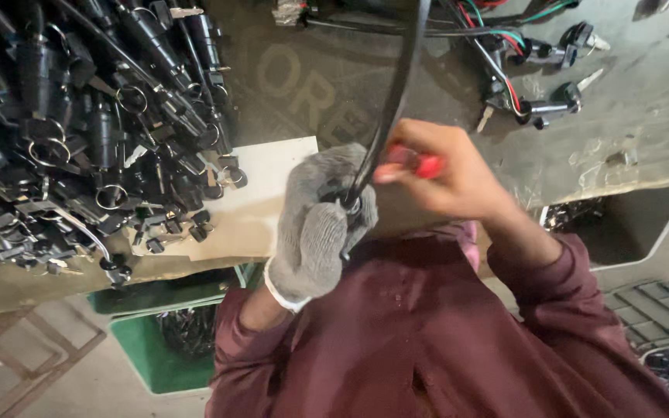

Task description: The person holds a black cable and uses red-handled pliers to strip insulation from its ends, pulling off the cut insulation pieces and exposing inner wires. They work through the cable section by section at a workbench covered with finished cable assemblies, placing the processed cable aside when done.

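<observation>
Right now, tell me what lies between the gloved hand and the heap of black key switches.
In the head view, a white sheet on the bench lies between the gloved left hand and the heap of black key switches; a few loose black parts rest on its edge.

Head camera, steeply downward, close — over workbench (644,116)

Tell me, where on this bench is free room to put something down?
Bare bench lies right of the wired parts; a pale sheet shows beside the gloved left hand. The black pile crowds the left.

A white cardboard sheet (272,174) lies flat on the bench (644,108), bearing faint lettering.
</observation>
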